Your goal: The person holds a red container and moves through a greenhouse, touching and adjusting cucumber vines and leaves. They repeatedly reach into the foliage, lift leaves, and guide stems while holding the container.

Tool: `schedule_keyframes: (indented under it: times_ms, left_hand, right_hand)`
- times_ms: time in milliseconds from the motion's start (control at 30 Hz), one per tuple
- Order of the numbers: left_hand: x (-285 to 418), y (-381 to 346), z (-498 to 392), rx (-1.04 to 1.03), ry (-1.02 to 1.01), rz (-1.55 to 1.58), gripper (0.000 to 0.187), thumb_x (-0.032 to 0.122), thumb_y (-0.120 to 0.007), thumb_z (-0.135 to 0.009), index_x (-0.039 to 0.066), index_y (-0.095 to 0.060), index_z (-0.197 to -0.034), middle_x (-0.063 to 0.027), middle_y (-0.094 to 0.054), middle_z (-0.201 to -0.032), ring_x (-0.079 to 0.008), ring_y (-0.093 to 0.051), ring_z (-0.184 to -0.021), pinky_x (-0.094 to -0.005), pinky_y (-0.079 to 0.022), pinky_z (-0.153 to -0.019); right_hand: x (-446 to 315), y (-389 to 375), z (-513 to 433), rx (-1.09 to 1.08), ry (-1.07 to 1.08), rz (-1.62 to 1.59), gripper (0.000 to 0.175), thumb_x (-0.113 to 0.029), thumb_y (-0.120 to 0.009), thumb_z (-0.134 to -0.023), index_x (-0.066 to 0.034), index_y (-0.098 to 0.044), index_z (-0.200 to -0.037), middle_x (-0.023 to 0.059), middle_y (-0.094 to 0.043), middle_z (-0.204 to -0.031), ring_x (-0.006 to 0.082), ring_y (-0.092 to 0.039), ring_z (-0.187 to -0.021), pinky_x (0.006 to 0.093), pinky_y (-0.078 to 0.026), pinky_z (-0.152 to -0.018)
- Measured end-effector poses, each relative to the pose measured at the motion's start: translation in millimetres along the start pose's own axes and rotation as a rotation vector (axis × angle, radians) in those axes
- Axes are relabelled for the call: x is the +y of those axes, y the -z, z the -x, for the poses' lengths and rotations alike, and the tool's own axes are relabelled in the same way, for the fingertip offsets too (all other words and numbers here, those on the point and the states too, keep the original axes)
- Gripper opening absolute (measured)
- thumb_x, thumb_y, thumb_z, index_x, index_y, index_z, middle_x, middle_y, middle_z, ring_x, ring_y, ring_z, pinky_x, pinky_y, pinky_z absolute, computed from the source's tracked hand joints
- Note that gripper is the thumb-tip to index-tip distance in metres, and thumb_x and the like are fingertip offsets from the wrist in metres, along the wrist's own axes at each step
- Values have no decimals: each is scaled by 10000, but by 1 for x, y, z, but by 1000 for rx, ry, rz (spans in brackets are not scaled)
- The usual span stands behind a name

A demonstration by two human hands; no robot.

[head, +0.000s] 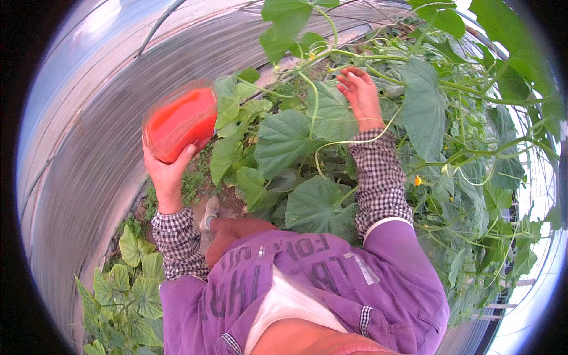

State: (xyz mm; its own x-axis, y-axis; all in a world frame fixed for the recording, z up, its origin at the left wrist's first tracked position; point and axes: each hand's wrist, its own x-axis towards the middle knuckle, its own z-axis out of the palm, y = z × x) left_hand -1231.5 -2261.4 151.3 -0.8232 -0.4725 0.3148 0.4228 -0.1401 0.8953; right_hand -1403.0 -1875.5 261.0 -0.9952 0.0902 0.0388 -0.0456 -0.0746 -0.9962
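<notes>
My left hand [167, 173] grips a clear container [181, 122] of bright red liquid from below, its thumb along the near side. The container is tilted and stands out against the plastic wall. Across from it, my right hand [361, 95] is raised among cucumber-like vines, its fingers loosely curled and slightly apart, with red staining on the fingertips. No object shows in it. Just left of those fingers, a small yellow bud [330, 69] sits on a green stem [372, 57]. A thin tendril [350, 142] crosses the right sleeve.
Translucent plastic sheeting [102, 146] curves along the left side. Broad leaves [284, 140] fill the middle, and denser vines [470, 155] rise at right, with a yellow flower [417, 180]. Lower plants [128, 288] grow at bottom left. A shoe [210, 212] rests on bare soil.
</notes>
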Motion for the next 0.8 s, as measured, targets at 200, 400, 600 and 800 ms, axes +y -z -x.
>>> schedule_keyframes:
  times_ms: [200,400,600,800]
  left_hand:
    - [-4,7,3,22,-14,-35,751,78,-819,-669,9,-438,-1312,-97,-557,-1234,-201,-545,-1138,-356,-445,-974]
    - [-4,8,13,81,10,-29,713,64,-801,-678,-7,-457,-1299,-110,-580,-1212,-212,-563,-1117,-358,-446,-971]
    - [-1,3,13,41,42,-23,768,52,-760,-712,8,-367,-1370,-127,-539,-1273,-256,-525,-1188,-394,-402,-1027]
    - [2,-8,14,-32,148,37,741,61,-772,-701,-3,-405,-1341,-135,-574,-1236,-262,-572,-1134,-389,-465,-973]
  right_hand:
    - [8,13,3,52,-19,-76,185,-99,-588,-916,-59,-584,-1097,88,-660,-1010,180,-654,-844,297,-549,-706]
    - [30,24,-8,29,-51,87,185,-151,-612,-917,-64,-601,-1080,73,-662,-947,144,-652,-780,264,-546,-661]
    - [35,35,-12,70,-68,57,215,-148,-602,-926,-49,-600,-1117,74,-667,-952,141,-656,-774,261,-555,-659]
    - [50,63,-6,131,-58,76,294,-192,-638,-896,-61,-566,-1150,93,-658,-1014,157,-648,-824,269,-534,-696]
